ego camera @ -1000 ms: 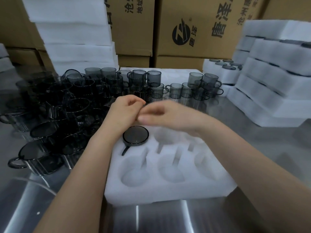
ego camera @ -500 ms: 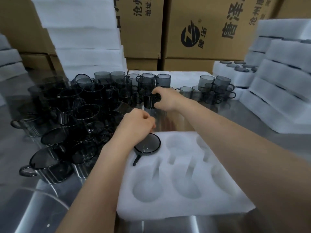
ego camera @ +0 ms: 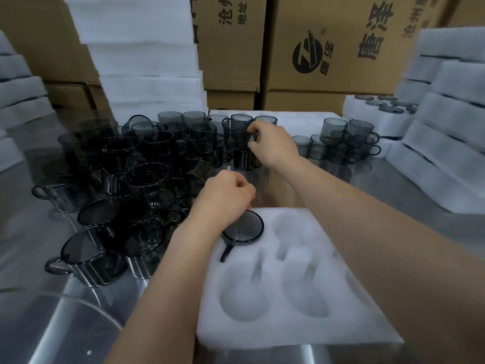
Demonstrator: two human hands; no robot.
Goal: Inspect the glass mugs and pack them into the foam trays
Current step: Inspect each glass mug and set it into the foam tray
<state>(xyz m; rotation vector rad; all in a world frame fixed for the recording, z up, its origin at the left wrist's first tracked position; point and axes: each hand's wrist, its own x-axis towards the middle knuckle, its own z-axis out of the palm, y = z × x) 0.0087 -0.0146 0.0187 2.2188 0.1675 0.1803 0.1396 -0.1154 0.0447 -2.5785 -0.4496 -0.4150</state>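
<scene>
I'm watching the right hand (ego camera: 273,147) gripping a dark glass mug (ego camera: 244,160) mid-counter (ego camera: 26,245). The left hand (ego camera: 225,199) is hanging clenched, holding nothing, just over the packed mug (ego camera: 242,229) in the foam tray's (ego camera: 288,332) far-left pocket.

Your left arm (ego camera: 168,271) runs up from the bottom edge with the wrist straight. Your left hand (ego camera: 225,198) sits knuckles-up in a fist, fingers tucked under, with nothing seen in it. Your right arm (ego camera: 367,219) comes in from the lower right and reaches farther forward, past the left hand. Your right hand (ego camera: 274,145) is palm-down, thumb and fingers curled round the top of a mug (ego camera: 243,161).
</scene>
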